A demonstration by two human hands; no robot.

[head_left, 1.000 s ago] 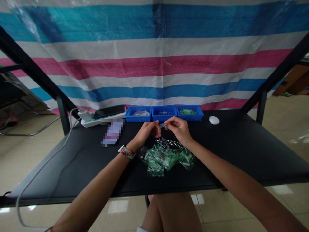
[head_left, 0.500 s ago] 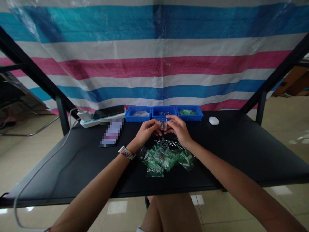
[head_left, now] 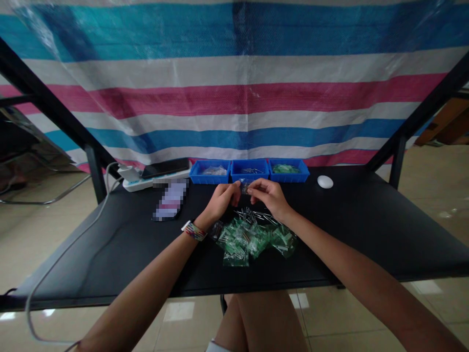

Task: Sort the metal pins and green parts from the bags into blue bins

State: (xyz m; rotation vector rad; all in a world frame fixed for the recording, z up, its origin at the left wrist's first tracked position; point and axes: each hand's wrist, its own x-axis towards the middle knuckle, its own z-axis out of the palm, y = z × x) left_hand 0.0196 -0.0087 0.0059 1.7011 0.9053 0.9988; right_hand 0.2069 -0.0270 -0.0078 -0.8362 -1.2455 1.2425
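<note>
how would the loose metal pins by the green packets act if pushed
The metal pins look straight and metallic, so probably stiff. Being slender and shiny, they may slide or roll. Several cross, so pushing one could shift others.

Three bins (head_left: 250, 179) in a row at table's (head_left: 110, 264) back edge, centre. Power strip (head_left: 156, 183) left, towards back-left corner, phone (head_left: 166, 168) on it. Bag pile (head_left: 242, 237) nearer front edge, centre; loose pins (head_left: 247, 215) just behind. Small bag (head_left: 244, 186) between left hand (head_left: 220, 199) and right hand (head_left: 271, 197), before middle bin.
</note>
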